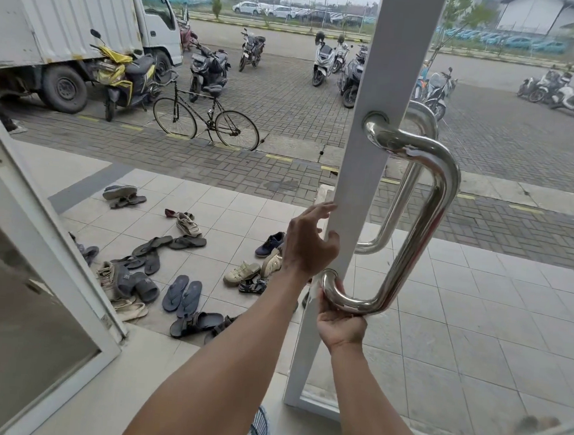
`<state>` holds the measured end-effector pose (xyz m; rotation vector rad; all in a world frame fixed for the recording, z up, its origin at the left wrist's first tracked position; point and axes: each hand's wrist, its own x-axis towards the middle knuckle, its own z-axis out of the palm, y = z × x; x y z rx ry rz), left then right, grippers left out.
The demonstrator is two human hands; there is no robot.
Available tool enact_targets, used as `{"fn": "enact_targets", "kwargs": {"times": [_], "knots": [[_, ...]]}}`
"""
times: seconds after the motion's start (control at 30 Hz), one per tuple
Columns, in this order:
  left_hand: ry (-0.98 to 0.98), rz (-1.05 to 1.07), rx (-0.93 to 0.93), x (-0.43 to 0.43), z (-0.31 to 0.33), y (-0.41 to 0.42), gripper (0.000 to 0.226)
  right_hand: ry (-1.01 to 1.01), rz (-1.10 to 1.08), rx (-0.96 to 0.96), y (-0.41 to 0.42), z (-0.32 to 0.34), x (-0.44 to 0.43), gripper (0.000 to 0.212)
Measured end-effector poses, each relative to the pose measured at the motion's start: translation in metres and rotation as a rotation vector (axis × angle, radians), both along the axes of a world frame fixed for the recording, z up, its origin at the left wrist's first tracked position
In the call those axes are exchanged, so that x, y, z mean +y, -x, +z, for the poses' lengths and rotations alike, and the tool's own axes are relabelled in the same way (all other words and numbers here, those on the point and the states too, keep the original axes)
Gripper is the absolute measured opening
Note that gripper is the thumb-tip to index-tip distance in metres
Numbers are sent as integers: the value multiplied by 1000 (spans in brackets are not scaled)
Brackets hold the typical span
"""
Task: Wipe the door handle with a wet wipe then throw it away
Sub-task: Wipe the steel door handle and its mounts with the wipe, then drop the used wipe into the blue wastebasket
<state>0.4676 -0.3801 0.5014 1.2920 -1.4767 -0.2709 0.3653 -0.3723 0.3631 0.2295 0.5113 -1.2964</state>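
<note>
Flat overcast daylight from outdoors, bright, soft faint shadows. Glare streaks on chrome door handle (427, 207). Strong wide-angle bending at edges. Haze through glass pane (498, 302); bottom corners blurred.

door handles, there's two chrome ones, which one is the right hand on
The near door handle, on this side of the door frame. The right hand cups its bottom bend; the far handle shows untouched behind the glass.
</note>
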Motion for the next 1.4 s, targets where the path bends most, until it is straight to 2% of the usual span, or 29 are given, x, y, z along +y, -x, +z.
{"fn": "enact_targets", "kwargs": {"times": [0.17, 0.27, 0.3, 0.43, 0.53, 0.7, 0.87, 1.0, 1.1, 1.2, 1.27, 1.4], "knots": [[-29, -6, 3, 7, 0, -2, 51, 6, -92, 64, 24, 2, 8, 47], [-49, 22, 20, 11, -4, -7, 51, -71, -108, 221, 46, 5, 4, 28], [-55, 36, 30, 13, -7, -9, 51, -106, -100, 279, 51, 3, 4, 27], [-105, 95, 21, 26, -29, -15, 51, -254, 25, 480, 56, -24, 21, 35], [-190, 153, 83, 38, -52, -23, 43, -349, 111, 566, 43, -46, 43, 34], [-435, 142, 166, 62, -100, -42, 40, -311, 333, 590, 4, -63, 69, 20], [-722, 216, 270, 94, -176, -64, 36, -278, 421, 612, -44, -84, 82, 15], [-929, 275, 549, 116, -260, -78, 27, -230, 601, 768, -79, -131, 94, 6], [-995, 296, 648, 127, -314, -87, 20, -145, 719, 927, -97, -172, 100, 3], [-1022, 318, 735, 137, -375, -97, 20, -38, 832, 1051, -108, -226, 104, 12], [-1021, 344, 814, 144, -424, -102, 20, 19, 904, 1129, -115, -271, 107, 7], [-1013, 413, 994, 150, -498, -106, 11, 48, 998, 1225, -119, -354, 104, 7]]}}
